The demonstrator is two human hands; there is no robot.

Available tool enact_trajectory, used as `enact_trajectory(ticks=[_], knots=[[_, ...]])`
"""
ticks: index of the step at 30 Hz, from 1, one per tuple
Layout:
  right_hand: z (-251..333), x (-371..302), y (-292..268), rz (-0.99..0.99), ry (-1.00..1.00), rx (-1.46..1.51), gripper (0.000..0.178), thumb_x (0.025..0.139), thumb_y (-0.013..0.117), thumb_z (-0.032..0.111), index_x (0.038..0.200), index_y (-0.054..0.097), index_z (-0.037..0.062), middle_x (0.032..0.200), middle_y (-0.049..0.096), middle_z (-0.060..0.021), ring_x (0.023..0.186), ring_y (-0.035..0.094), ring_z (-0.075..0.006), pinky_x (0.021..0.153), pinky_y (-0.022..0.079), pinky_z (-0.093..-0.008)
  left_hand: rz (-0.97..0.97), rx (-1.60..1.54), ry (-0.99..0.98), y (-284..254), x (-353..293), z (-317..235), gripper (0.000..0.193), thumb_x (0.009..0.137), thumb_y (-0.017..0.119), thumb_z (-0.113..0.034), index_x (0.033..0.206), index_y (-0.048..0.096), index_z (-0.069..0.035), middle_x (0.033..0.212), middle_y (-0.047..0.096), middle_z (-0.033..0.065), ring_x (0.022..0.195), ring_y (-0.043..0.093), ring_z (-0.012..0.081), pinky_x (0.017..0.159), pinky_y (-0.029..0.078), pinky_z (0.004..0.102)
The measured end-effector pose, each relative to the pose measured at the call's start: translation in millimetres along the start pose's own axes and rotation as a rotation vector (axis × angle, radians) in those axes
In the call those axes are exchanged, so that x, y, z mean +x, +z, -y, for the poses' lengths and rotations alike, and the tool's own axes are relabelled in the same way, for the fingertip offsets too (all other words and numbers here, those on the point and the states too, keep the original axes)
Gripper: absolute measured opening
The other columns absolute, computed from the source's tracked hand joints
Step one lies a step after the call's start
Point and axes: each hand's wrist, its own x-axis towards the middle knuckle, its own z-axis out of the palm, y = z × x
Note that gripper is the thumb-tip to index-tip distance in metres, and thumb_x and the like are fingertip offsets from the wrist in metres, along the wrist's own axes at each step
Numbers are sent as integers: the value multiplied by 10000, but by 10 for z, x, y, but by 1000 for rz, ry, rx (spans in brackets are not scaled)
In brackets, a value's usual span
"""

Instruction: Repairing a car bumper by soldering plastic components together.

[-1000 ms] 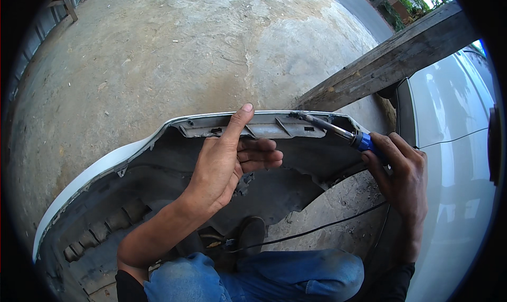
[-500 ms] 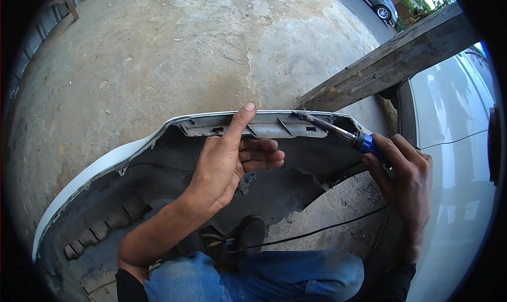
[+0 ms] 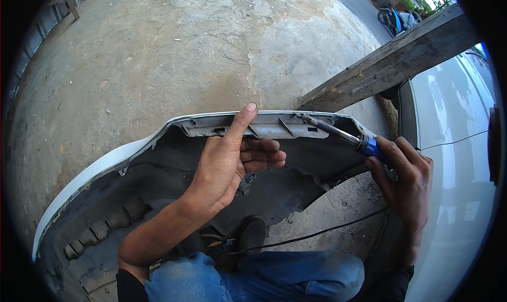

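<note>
A car bumper [image 3: 113,157], white outside and dark grey inside, lies across my front with its inner side toward me. My left hand [image 3: 219,167] holds its upper edge, thumb hooked over the rim and the other fingers inside, below a ribbed grey strip [image 3: 269,130]. In my right hand [image 3: 404,180] is a soldering iron [image 3: 343,134] with a blue handle and metal shaft, gripped between thumb and fingers. Its dark tip meets the bumper's inner edge, right of my left thumb, where the plastic looks dark and rough.
A black cable [image 3: 327,229] runs over the floor below the bumper. On the right stand a slanted wooden post [image 3: 391,59] and a pale car body [image 3: 454,159]. My knees in jeans [image 3: 317,273] and a dark shoe [image 3: 252,233] are close beneath. Concrete floor [image 3: 158,54] stretches beyond.
The soldering iron has shifted slightly right and down, its tip still at the bumper's edge. My left hand has hardly moved. A passing car has left the far background.
</note>
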Motion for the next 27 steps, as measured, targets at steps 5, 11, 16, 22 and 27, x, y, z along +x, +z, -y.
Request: enact_trajectory(ticks=[5, 11, 16, 22, 27], knots=[[-48, 23, 49, 5, 3, 36, 281, 800, 810, 189, 1032, 726, 54, 770, 652, -69, 628, 673, -180, 545, 529, -328, -25, -5, -4, 9, -8, -13, 487, 953, 642, -475, 1040, 570, -1, 796, 674, 140, 748, 727, 264, 748, 639, 427], [-190, -3, 160, 16, 29, 207, 309, 807, 803, 219, 1047, 719, 45, 760, 639, -80, 614, 661, -202, 566, 534, -353, -17, 26, 19, 13, 10, 3, 620, 958, 611, -521, 999, 603, 98, 834, 667, 205, 783, 732, 311, 789, 634, 431], [-309, 64, 296, 24, 2, 269, 353, 815, 772, 275, 1064, 699, 36, 749, 609, -95, 616, 635, -218, 577, 513, -367, -29, 27, 22, 13, 4, 0, 621, 958, 611, -520, 998, 603, 100, 830, 666, 207, 778, 733, 312, 780, 637, 434], [-345, 144, 292, -46, 20, 317, 332, 859, 734, 291, 1060, 695, 29, 748, 597, -104, 597, 605, -220, 571, 500, -370, -6, -6, -6, -6, 14, -2, 473, 959, 639, -461, 1084, 546, -14, 790, 677, 132, 741, 728, 265, 742, 638, 433], [-560, 198, 270, -26, -83, 308, 294, 876, 718, 250, 1034, 705, 2, 786, 657, -110, 632, 668, -220, 607, 561, -338, -37, -3, -7, 30, -12, -15, 471, 958, 637, -468, 1057, 558, -14, 774, 676, 129, 741, 729, 259, 744, 638, 432]])
